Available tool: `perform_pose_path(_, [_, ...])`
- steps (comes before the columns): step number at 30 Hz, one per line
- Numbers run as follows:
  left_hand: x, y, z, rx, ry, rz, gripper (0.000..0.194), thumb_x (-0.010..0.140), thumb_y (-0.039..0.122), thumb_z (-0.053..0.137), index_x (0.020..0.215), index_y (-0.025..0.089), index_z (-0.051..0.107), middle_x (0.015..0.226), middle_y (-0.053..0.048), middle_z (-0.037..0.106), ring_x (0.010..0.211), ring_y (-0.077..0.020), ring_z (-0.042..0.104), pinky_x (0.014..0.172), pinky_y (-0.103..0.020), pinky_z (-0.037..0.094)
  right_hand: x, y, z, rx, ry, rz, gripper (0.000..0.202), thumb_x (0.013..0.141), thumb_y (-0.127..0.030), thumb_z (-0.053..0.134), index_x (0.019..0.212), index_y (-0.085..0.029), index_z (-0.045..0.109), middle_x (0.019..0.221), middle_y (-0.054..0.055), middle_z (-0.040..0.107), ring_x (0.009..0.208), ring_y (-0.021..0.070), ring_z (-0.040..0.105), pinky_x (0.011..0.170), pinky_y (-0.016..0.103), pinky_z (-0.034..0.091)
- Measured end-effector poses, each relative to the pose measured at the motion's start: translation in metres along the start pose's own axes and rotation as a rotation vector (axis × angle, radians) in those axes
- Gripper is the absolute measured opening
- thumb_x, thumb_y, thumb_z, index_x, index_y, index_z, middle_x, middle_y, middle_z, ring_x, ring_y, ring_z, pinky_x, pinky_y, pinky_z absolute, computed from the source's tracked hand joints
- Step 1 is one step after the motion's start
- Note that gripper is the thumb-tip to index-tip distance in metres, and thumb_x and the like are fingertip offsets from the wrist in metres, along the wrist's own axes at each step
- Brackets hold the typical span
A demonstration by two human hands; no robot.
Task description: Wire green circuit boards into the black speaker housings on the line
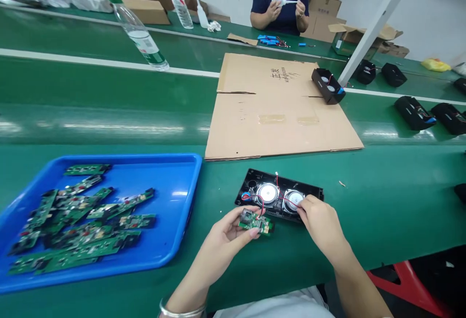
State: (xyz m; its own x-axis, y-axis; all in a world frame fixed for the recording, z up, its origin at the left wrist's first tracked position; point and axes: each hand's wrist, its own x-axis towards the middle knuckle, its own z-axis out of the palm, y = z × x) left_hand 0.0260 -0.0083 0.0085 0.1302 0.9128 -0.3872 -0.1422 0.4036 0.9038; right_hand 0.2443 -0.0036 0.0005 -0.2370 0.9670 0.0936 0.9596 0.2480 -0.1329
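My left hand (231, 233) is closed around a small green circuit board (257, 223), held just in front of a black speaker housing (309, 191). Red wires run from the board towards the housing, which lies on the green bench with two round silver speakers (268, 193) showing. At the right-hand speaker (292, 198), the fingers of my right hand (320, 221) are pinched on a thin red wire (286, 198); the fingertips partly cover its end. A small blue part (246, 195) with wire sits at the housing's left end.
Left of my hands stands a blue tray (182, 162) of several green boards. Beyond lies a flat cardboard sheet (251, 138), with a black housing (327, 87) on its edge. A tilted bottle (143, 41) and a white post (374, 26) are farther off. A person (280, 2) sits opposite holding a white bottle.
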Motion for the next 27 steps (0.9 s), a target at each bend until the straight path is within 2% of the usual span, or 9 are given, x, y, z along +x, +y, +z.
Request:
perform_pose_path(4, [0.003, 0.003, 0.009, 0.092, 0.148, 0.166, 0.033, 0.064, 0.032, 0.071, 0.094, 0.019, 0.065, 0.091, -0.004, 0.069, 0.083, -0.0217, 0.067, 0.075, -0.031, 0.058, 0.011, -0.011, -0.003, 0.363, 0.197, -0.061, 0.017, 0.09, -0.015, 0.04, 0.082, -0.018, 0.055, 0.083, 0.005, 0.059, 0.069, 0.0146, 0.058, 0.058, 0.024, 0.045])
perform_pose_path(7, [0.007, 0.002, 0.008, 0.11, 0.178, 0.197, 0.041, 0.065, 0.038, 0.07, 0.1, 0.019, 0.062, 0.087, -0.004, 0.07, 0.078, -0.0233, 0.069, 0.07, -0.037, 0.061, 0.018, -0.016, 0.0, 0.607, 0.236, -0.163, 0.017, 0.092, -0.017, 0.037, 0.085, -0.018, 0.053, 0.085, 0.007, 0.059, 0.077, 0.0157, 0.058, 0.067, 0.026, 0.048])
perform_pose_path(10, [0.01, 0.001, 0.009, 0.104, 0.167, 0.181, 0.041, 0.069, 0.038, 0.068, 0.104, 0.018, 0.06, 0.084, -0.004, 0.071, 0.081, -0.0246, 0.07, 0.072, -0.039, 0.061, 0.026, -0.021, 0.007, 0.798, 0.184, -0.145, 0.013, 0.09, -0.018, 0.041, 0.087, -0.018, 0.054, 0.086, 0.007, 0.063, 0.08, 0.0165, 0.06, 0.071, 0.028, 0.048])
perform_pose_path(14, [0.01, -0.001, 0.013, 0.121, 0.126, 0.178, 0.04, 0.072, 0.035, 0.066, 0.108, 0.018, 0.057, 0.085, -0.003, 0.072, 0.085, -0.0238, 0.069, 0.075, -0.038, 0.061, 0.037, -0.024, 0.011, 1.004, -0.024, 0.1, 0.008, 0.079, -0.017, 0.059, 0.087, -0.018, 0.059, 0.071, 0.0, 0.065, 0.062, 0.014, 0.059, 0.058, 0.025, 0.047])
perform_pose_path(17, [0.011, -0.002, 0.016, 0.154, 0.107, 0.187, 0.039, 0.075, 0.034, 0.063, 0.11, 0.019, 0.056, 0.087, -0.003, 0.072, 0.085, -0.0234, 0.069, 0.077, -0.04, 0.06, 0.042, -0.024, 0.011, 1.052, -0.089, 0.168, 0.005, 0.072, -0.014, 0.066, 0.075, -0.018, 0.063, 0.066, -0.001, 0.064, 0.058, 0.0131, 0.057, 0.055, 0.023, 0.045])
perform_pose_path(21, [0.013, 0.0, 0.016, 0.214, 0.082, 0.212, 0.038, 0.076, 0.035, 0.061, 0.11, 0.019, 0.057, 0.094, -0.004, 0.071, 0.086, -0.0236, 0.069, 0.079, -0.041, 0.059, 0.042, -0.022, 0.009, 1.031, -0.1, 0.118, 0.011, 0.073, -0.011, 0.062, 0.076, -0.019, 0.068, 0.073, 0.0, 0.065, 0.061, 0.0125, 0.056, 0.056, 0.024, 0.044])
perform_pose_path(23, [0.014, 0.001, 0.015, 0.241, 0.079, 0.218, 0.039, 0.076, 0.035, 0.061, 0.111, 0.019, 0.057, 0.097, -0.005, 0.071, 0.085, -0.0237, 0.069, 0.077, -0.04, 0.059, 0.04, -0.023, 0.009, 0.977, -0.045, 0.063, 0.012, 0.074, -0.009, 0.06, 0.075, -0.019, 0.067, 0.074, 0.001, 0.065, 0.064, 0.0133, 0.055, 0.057, 0.024, 0.044])
perform_pose_path(27, [0.016, 0.003, 0.015, 0.285, 0.041, 0.214, 0.04, 0.075, 0.033, 0.06, 0.112, 0.02, 0.057, 0.094, -0.004, 0.072, 0.082, -0.0224, 0.07, 0.077, -0.037, 0.059, 0.036, -0.026, 0.014, 0.798, 0.167, -0.144, 0.012, 0.075, -0.008, 0.059, 0.068, -0.017, 0.061, 0.067, 0.002, 0.06, 0.068, 0.0154, 0.052, 0.059, 0.026, 0.043])
